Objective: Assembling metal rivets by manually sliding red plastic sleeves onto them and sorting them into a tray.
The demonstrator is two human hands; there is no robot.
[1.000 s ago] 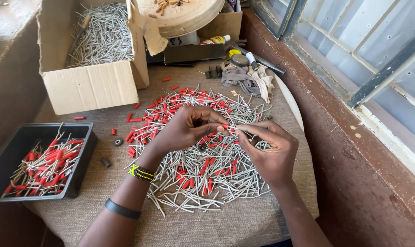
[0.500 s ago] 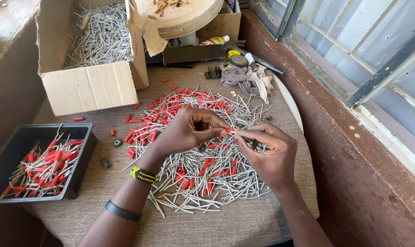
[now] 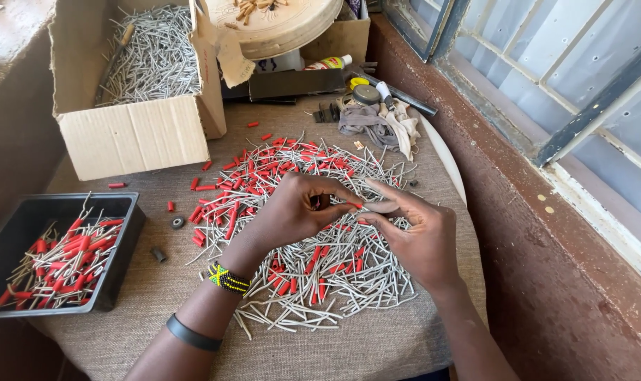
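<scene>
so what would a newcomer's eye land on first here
The big heap of thin grey metal pins and red plastic sleeves spread over the cloth-covered table, with the left hand and right hand meeting above it, pinching one piece between them. Then the black plastic tray of sleeved pins at left, and the open cardboard box of bare pins behind.

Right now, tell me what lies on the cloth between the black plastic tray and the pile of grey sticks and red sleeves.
In the head view, between the black plastic tray and the pile lie two small dark rings and loose red sleeves.
</scene>
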